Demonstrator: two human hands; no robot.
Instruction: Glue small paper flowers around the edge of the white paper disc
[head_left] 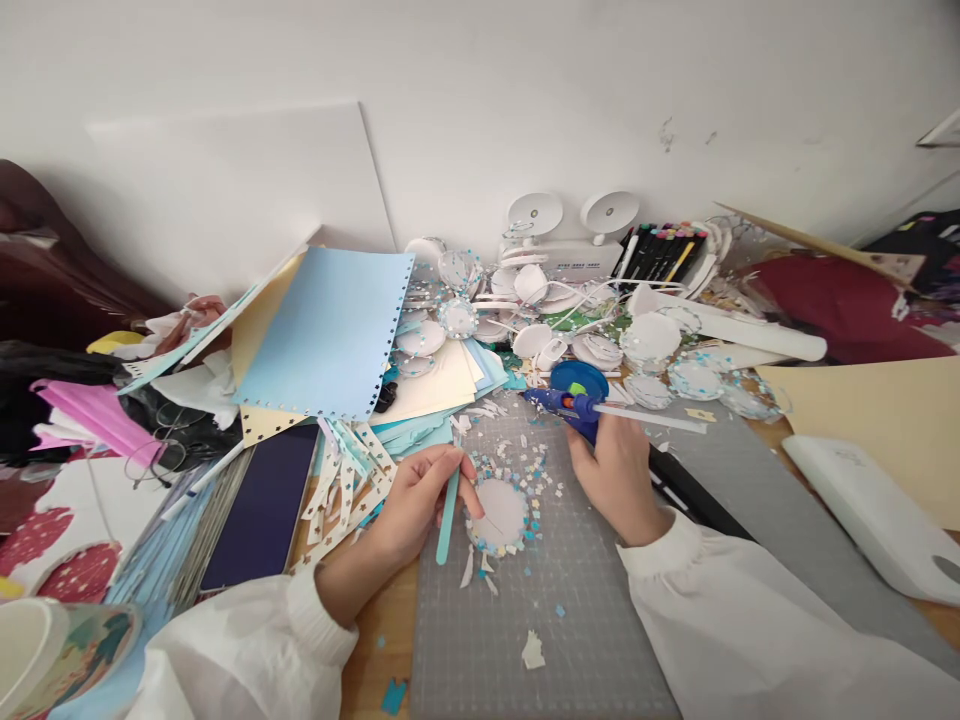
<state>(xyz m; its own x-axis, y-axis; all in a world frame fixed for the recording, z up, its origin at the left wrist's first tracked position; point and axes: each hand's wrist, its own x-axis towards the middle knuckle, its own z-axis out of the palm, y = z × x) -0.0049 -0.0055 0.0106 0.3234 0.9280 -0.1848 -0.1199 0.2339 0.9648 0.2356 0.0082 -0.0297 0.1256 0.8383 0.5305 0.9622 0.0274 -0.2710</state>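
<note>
My left hand (427,490) is closed around a flat teal stick (447,520), which points down toward me. Its fingertips are at the left edge of a round white disc (501,510) lying on the grey cutting mat (540,610). Small blue, white and cream paper pieces ring the disc's rim. My right hand (611,465) grips a blue glue gun (551,400), its nozzle pointing left. A translucent glue stick (652,417) juts from the back of the gun. Beyond the gun lies a round blue dish (579,378) with something green in it.
Many white discs with dotted trim (651,340) crowd the back, beside a twin-headed lamp (574,255) and markers (664,252). Blue punched paper (330,330), a dark phone-like slab (262,510) and a patterned cup (67,650) stand left. A white device (870,515) lies right.
</note>
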